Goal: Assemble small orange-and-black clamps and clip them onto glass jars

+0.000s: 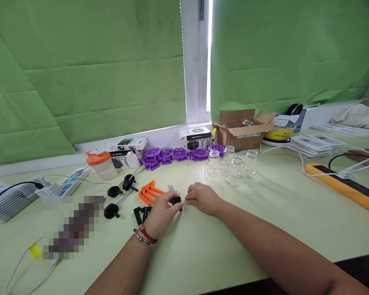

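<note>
My left hand [162, 213], with a red band and a metal bangle at the wrist, pinches a small black plastic part [177, 200]. My right hand [203, 198] is closed, its fingertips meeting the left ones at that part; whatever it grips is too small to make out. Just behind the left fingers lie some metal screws [171, 188]. Orange angled pieces [149, 192] rest left of them, and black elbow-shaped parts [137, 214] are partly covered by my left hand. Farther left are black knob-like pieces with metal rods [111, 210].
Purple plastic frames [180, 154] line the wall by printed boxes [195, 134]. Clear glass jars [234, 170] stand behind my right hand, before an open cardboard box [244, 137]. An orange-lidded shaker [101, 164] is left. Another person's hand [364, 155] lies far right near an orange-black bar [341, 184].
</note>
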### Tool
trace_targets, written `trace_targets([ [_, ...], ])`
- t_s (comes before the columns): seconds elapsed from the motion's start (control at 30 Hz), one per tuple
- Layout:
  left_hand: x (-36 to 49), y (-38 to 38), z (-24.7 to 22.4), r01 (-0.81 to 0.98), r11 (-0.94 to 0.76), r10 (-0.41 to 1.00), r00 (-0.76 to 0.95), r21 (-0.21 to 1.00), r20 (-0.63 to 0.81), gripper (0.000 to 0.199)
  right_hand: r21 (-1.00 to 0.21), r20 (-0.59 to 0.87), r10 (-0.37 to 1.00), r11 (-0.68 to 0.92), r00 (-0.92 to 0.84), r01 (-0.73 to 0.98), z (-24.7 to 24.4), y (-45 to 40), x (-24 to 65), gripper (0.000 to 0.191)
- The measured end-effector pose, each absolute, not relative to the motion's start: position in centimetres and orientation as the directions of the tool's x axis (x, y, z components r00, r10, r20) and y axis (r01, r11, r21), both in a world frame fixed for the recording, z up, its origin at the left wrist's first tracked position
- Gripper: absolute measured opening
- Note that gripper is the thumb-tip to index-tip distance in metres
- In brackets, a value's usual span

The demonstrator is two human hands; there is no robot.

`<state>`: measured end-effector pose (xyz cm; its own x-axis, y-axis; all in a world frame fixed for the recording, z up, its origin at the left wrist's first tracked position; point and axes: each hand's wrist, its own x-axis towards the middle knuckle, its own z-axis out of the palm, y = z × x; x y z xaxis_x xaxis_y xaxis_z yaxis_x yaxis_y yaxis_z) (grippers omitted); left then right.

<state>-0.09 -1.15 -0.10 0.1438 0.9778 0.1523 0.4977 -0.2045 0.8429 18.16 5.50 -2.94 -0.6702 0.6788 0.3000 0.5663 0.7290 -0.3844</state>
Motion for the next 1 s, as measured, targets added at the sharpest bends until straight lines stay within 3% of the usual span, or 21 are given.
trace_targets([
  [0.33,-0.1,-1.1,-0.5,0.482,-0.229,0.97,0.19,0.845,0.154,0.017,-0.318,0.289,0.634,0.771,-0.718,0.552,-2.9,5.3,17.8,0.019],
  [0.63,-1.3,-0.7,0.1,0.531,-0.175,0.985,0.1,0.829,0.144,0.018,-0.313,0.332,0.583,0.81,-0.741,0.497,-3.3,4.8,16.9,0.023],
  [0.77,-1.3,-0.6,-0.2,0.529,-0.177,0.984,0.115,0.83,0.137,0.016,-0.268,0.313,0.557,0.829,-0.77,0.491,-3.4,4.9,16.4,0.022],
  [1.0,-0.2,-1.1,-0.3,0.466,-0.231,0.962,0.239,0.854,0.13,0.014,-0.326,0.306,0.577,0.811,-0.758,0.486,-3.7,5.2,17.0,0.022],
])
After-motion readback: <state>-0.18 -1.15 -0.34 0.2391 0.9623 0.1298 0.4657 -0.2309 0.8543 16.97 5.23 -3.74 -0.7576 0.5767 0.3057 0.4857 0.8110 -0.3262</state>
